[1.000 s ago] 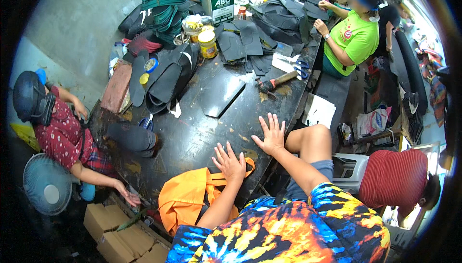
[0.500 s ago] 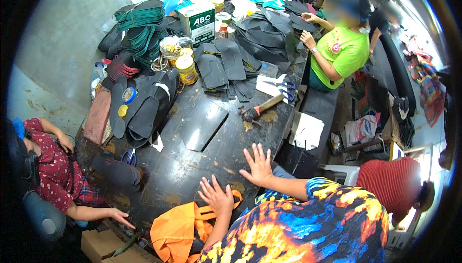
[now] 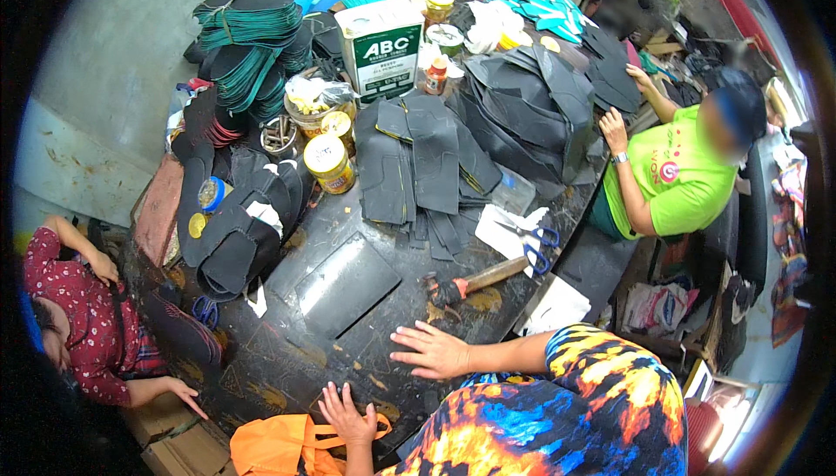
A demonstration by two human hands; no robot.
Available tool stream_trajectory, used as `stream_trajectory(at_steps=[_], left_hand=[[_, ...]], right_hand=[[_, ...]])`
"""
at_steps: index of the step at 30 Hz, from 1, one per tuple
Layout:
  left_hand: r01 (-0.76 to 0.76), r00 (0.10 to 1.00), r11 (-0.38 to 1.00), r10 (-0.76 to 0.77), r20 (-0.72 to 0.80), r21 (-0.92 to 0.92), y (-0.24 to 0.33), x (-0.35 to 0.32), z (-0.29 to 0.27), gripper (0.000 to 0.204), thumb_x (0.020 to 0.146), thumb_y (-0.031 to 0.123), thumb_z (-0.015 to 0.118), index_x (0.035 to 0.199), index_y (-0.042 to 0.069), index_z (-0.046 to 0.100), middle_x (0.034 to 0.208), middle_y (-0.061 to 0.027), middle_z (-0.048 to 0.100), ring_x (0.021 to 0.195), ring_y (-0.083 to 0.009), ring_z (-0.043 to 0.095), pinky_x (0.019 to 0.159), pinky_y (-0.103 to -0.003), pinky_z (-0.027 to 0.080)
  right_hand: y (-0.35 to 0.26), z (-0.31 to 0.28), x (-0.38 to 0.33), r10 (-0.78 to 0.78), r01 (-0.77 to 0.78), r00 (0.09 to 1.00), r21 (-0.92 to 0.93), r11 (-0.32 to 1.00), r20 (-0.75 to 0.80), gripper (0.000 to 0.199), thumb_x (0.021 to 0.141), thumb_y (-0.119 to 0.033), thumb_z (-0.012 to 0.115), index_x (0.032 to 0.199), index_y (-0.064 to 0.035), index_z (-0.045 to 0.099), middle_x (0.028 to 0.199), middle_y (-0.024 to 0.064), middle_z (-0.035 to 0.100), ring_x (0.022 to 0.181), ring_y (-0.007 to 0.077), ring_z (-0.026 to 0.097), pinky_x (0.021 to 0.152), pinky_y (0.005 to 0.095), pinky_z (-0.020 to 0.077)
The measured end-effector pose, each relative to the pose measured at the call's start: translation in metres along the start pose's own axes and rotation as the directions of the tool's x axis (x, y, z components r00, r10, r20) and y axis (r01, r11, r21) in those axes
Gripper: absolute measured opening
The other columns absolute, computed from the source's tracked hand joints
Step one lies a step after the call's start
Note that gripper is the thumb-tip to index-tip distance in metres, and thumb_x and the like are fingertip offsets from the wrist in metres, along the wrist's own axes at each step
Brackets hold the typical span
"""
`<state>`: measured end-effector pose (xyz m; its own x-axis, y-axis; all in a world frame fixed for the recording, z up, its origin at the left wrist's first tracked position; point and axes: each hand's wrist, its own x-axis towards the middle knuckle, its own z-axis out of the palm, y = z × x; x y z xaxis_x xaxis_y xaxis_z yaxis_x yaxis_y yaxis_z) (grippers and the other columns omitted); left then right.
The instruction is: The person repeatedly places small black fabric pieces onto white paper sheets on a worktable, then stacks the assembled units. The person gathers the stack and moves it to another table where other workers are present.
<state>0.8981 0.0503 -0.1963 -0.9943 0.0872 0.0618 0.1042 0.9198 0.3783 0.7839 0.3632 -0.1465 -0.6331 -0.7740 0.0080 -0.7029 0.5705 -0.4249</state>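
Note:
My left hand (image 3: pixel 348 417) rests near the table's front edge with its fingers spread, beside an orange cloth bag (image 3: pixel 277 445) whose strap passes close to the wrist. My right hand (image 3: pixel 433 351) lies flat on the dark tabletop, fingers apart and holding nothing. Ahead of both hands is a flat black sheet (image 3: pixel 348 284). Beyond the right hand lies a hammer (image 3: pixel 479 280) with a wooden handle and a dark wrapped head. Blue-handled scissors (image 3: pixel 540 245) rest on white paper near the right edge.
Stacks of black cut pieces (image 3: pixel 418 158), a white-and-green tin (image 3: pixel 383 49), a yellow-lidded jar (image 3: pixel 329 164) and bundled green-edged soles (image 3: pixel 248 19) crowd the far side. A person in a green shirt (image 3: pixel 679 171) stands right; another in red (image 3: pixel 83 302) sits left.
The view has shifted, so the tabletop sits differently in it. My right hand has moved left and lower onto the table. Both hands remain spread. The person in green appears farther right.

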Motion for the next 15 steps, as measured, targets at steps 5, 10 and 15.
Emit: stream_trajectory(at_steps=[5, 10, 15], left_hand=[[0.066, 0.996, 0.998, -0.065, 0.053, -0.009, 0.0012, -0.0029, 0.0003, 0.072, 0.091, 0.050, 0.059, 0.150, 0.011, 0.047, 0.165, -0.0233, 0.034, 0.152, -0.0468, 0.030, 0.122, -0.066, 0.021], [0.075, 0.995, 0.997, -0.074, 0.070, -0.015, 0.0022, -0.0044, 0.0011, 0.071, 0.094, 0.050, 0.057, 0.152, 0.011, 0.046, 0.166, -0.0228, 0.033, 0.153, -0.0464, 0.029, 0.122, -0.065, 0.020], [0.081, 0.994, 0.997, -0.079, 0.074, -0.021, 0.0034, -0.0060, 0.0003, 0.070, 0.095, 0.050, 0.057, 0.152, 0.011, 0.047, 0.166, -0.0225, 0.034, 0.153, -0.0458, 0.029, 0.123, -0.064, 0.020]], right_hand=[[-0.0019, 0.0012, -0.0056, 0.009, -0.007, 0.998, 0.025, 1.000, -0.064, 0.067, 0.096, -0.039, 0.068, 0.156, -0.0199, 0.047, 0.168, 0.0158, 0.033, 0.156, 0.0344, 0.030, 0.125, 0.0554, 0.0248], [-0.0025, -0.0006, -0.0047, -0.007, 0.008, 0.999, 0.023, 1.000, -0.037, 0.067, 0.094, -0.035, 0.070, 0.154, -0.0168, 0.047, 0.168, 0.0183, 0.030, 0.158, 0.0355, 0.026, 0.126, 0.0558, 0.0217], [-0.0037, 0.0004, -0.0076, -0.007, 0.007, 0.997, 0.005, 1.000, -0.083, 0.066, 0.095, -0.036, 0.069, 0.154, -0.0181, 0.048, 0.167, 0.0177, 0.033, 0.156, 0.0352, 0.030, 0.125, 0.0554, 0.0241]])
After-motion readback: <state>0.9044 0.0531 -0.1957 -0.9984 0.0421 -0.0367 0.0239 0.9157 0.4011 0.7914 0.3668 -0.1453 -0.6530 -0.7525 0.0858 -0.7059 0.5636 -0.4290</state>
